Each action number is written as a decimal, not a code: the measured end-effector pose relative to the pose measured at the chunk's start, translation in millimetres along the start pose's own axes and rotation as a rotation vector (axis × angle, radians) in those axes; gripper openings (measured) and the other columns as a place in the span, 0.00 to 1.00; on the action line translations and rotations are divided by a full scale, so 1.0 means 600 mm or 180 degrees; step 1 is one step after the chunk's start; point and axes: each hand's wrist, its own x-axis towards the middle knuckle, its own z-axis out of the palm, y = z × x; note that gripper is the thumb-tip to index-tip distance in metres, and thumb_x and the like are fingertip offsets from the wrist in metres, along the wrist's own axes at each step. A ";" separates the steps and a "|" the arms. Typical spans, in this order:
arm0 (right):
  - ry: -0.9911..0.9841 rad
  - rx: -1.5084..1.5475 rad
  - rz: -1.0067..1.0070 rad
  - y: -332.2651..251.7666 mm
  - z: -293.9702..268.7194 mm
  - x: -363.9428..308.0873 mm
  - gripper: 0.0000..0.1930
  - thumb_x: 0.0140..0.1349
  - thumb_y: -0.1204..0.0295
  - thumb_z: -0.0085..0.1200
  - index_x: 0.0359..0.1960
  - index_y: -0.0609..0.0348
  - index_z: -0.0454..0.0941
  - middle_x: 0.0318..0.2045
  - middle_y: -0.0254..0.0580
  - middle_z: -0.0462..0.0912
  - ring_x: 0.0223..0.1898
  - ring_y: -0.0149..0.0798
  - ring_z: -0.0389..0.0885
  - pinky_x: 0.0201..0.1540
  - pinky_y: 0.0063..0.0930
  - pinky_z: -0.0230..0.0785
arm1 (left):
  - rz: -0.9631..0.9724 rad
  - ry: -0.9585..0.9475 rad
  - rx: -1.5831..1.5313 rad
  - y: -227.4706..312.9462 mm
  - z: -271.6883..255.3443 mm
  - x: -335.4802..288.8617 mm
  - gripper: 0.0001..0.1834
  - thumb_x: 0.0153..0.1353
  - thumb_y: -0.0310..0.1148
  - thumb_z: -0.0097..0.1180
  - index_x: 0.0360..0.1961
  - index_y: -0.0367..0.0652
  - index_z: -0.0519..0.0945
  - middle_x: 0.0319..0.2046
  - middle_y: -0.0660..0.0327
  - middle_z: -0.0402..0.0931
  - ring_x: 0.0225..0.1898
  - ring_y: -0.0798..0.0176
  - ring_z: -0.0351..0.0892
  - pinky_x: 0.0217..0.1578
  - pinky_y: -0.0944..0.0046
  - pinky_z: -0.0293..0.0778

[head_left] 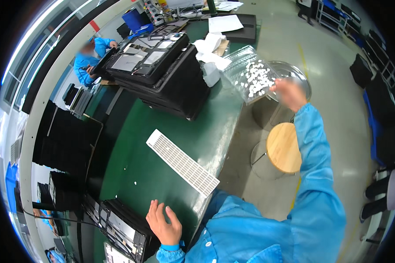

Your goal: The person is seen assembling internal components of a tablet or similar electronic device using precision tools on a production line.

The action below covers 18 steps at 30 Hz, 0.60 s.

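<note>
1. A long green tabletop [140, 144] runs up the middle of the room.
2. The pale grey floor [338, 109] is glossy, with a yellow line.
3. A round wooden stool [284, 147] stands off the tabletop's right edge.
4. Bright windows [35, 39] line the left wall.
5. Blue racks [338, 13] stand at the far right.

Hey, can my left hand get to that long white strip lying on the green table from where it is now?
Probably yes. The left hand rests flat and empty on the green table, and only bare tabletop lies between it and the long white perforated strip. The right hand is off holding a clear tray.
</note>
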 end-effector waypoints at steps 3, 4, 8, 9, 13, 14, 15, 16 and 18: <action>-0.0082 -0.0076 -0.0076 -0.018 0.007 0.119 0.11 0.68 0.66 0.55 0.46 0.59 0.74 0.39 0.44 0.87 0.14 0.15 0.51 0.15 0.14 0.44 | -0.0188 -0.0134 -0.0172 -0.001 -0.017 -0.019 0.11 0.61 0.22 0.58 0.45 0.32 0.79 0.51 0.43 0.78 0.55 0.40 0.77 0.54 0.47 0.70; -0.0030 -0.0057 -0.0079 -0.023 0.013 0.157 0.10 0.68 0.67 0.54 0.46 0.59 0.74 0.39 0.45 0.87 0.14 0.16 0.51 0.14 0.14 0.44 | -0.0225 -0.0123 -0.0210 0.001 -0.024 -0.023 0.11 0.59 0.22 0.60 0.43 0.33 0.80 0.50 0.44 0.79 0.52 0.42 0.79 0.51 0.49 0.73; -0.0032 -0.0325 0.0018 -0.007 0.042 0.326 0.06 0.68 0.68 0.51 0.38 0.57 0.73 0.39 0.44 0.87 0.12 0.18 0.49 0.13 0.16 0.43 | -0.0327 -0.0393 -0.0812 -0.001 -0.059 -0.035 0.10 0.57 0.23 0.62 0.42 0.35 0.82 0.45 0.47 0.83 0.42 0.45 0.84 0.43 0.53 0.77; 0.0138 -0.0342 0.0048 0.004 0.031 0.376 0.11 0.65 0.68 0.52 0.45 0.61 0.74 0.43 0.47 0.87 0.15 0.22 0.53 0.16 0.19 0.46 | -0.0420 -0.0458 -0.0987 0.002 -0.064 -0.035 0.10 0.57 0.23 0.62 0.41 0.36 0.82 0.44 0.49 0.84 0.40 0.47 0.84 0.42 0.53 0.78; -0.0082 -0.0479 0.0072 0.014 0.045 0.476 0.12 0.65 0.66 0.53 0.46 0.57 0.72 0.49 0.49 0.85 0.14 0.22 0.53 0.15 0.18 0.47 | -0.0776 -0.0493 -0.1514 -0.010 -0.089 -0.055 0.08 0.60 0.25 0.63 0.40 0.35 0.83 0.40 0.51 0.85 0.38 0.49 0.86 0.40 0.56 0.81; -0.0152 -0.0536 0.0061 0.033 0.061 0.509 0.12 0.66 0.65 0.54 0.45 0.57 0.72 0.49 0.48 0.85 0.14 0.22 0.53 0.15 0.18 0.47 | -0.1008 -0.0518 -0.1605 -0.014 -0.097 -0.066 0.08 0.61 0.24 0.62 0.40 0.34 0.83 0.40 0.49 0.85 0.40 0.48 0.86 0.42 0.56 0.80; -0.0177 -0.0595 0.0032 0.041 0.061 0.547 0.13 0.67 0.63 0.55 0.45 0.57 0.73 0.49 0.47 0.85 0.14 0.23 0.53 0.15 0.18 0.47 | -0.1205 -0.0549 -0.1734 -0.017 -0.103 -0.079 0.07 0.62 0.23 0.61 0.41 0.32 0.84 0.41 0.47 0.85 0.41 0.46 0.86 0.45 0.56 0.80; -0.0283 -0.0564 0.0078 0.056 0.072 0.580 0.13 0.68 0.61 0.56 0.44 0.57 0.74 0.49 0.46 0.85 0.14 0.23 0.54 0.16 0.18 0.47 | -0.1396 -0.0461 -0.1701 -0.015 -0.107 -0.094 0.07 0.62 0.23 0.61 0.41 0.32 0.84 0.41 0.47 0.85 0.41 0.46 0.86 0.45 0.56 0.80; -0.0495 -0.0631 0.0089 0.087 0.064 0.667 0.16 0.69 0.57 0.56 0.45 0.57 0.76 0.49 0.42 0.85 0.14 0.24 0.55 0.16 0.19 0.47 | -0.1671 -0.0460 -0.1863 -0.012 -0.115 -0.126 0.07 0.64 0.25 0.60 0.41 0.32 0.84 0.41 0.47 0.85 0.42 0.48 0.86 0.44 0.57 0.80</action>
